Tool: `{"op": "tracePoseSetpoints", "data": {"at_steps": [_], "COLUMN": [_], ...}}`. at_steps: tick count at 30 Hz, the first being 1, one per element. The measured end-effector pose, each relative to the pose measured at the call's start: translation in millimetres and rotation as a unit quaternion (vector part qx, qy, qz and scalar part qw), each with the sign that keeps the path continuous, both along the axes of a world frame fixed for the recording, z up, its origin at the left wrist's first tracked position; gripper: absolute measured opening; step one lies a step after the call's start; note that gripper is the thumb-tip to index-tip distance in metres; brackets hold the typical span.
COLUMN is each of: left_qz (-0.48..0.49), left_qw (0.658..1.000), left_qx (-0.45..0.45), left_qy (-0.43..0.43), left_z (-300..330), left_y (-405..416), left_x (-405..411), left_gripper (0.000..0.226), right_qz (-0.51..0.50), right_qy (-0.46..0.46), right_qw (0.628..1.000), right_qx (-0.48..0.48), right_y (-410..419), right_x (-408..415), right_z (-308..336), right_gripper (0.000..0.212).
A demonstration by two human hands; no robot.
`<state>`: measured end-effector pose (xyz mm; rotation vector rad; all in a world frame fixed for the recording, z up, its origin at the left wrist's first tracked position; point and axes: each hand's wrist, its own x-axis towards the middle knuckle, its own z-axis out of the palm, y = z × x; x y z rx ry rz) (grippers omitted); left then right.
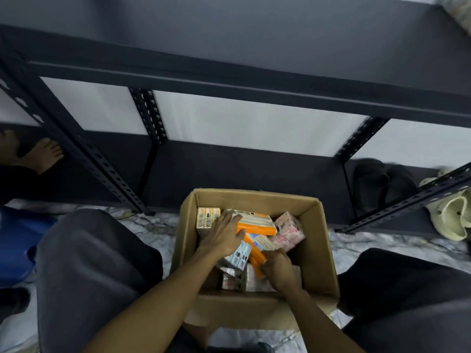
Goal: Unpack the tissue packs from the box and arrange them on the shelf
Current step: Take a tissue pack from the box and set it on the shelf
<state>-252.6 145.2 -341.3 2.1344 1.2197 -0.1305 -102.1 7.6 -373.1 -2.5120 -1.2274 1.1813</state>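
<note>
Seen from above, a seated person reaches both hands into an open brown cardboard box on the marble-patterned floor between their knees. The left hand lies flat, fingers straight, on an orange-and-white tissue pack – likely steadying the loose pile. The right hand curls round the end of a second orange-edged tissue pack, seemingly to lift it out. The dark metal shelf stands just beyond, its visible boards holding none of these packs.
</note>
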Motion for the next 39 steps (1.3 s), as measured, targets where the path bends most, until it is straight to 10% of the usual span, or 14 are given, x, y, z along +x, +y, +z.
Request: {"op": "tracePoseSetpoints", "data": {"at_steps": [7,20,26,31,35,39], "left_qz": [0.018,-0.076,0.022,0.031,-0.011,-0.048], "left_qw": [0.998,0.997,0.978,0.957,0.942,0.952], "left_qx": [-0.066,-0.020,-0.074,-0.034,-0.072,-0.065], "left_qy": [-0.015,-0.014,-0.195,-0.287,-0.327,-0.297], "left_z": [7,10,49,88,126,158], "left_y": [26,-11,-5,0,-7,-11], "left_x": [12,12,11,12,11,9], "left_gripper": [0.067,0.062,0.022,0.032,0.047,0.051], "right_qz": [0.044,-0.087,-0.127,-0.274,-0.168,-0.211], "right_qy": [-0.006,0.039,0.117,0.255,0.223,0.431], "right_qw": [0.996,0.967,0.939,0.874,0.931,0.866], "right_qx": [0.072,0.237,0.298,0.310,0.236,0.140], "right_y": [-10,-21,-27,-26,-14,1], "right_x": [15,41,49,50,71,68], "right_z": [-56,58,106,133,160,180], "right_gripper": [0.059,0.019,0.017,0.034,0.027,0.056]}}
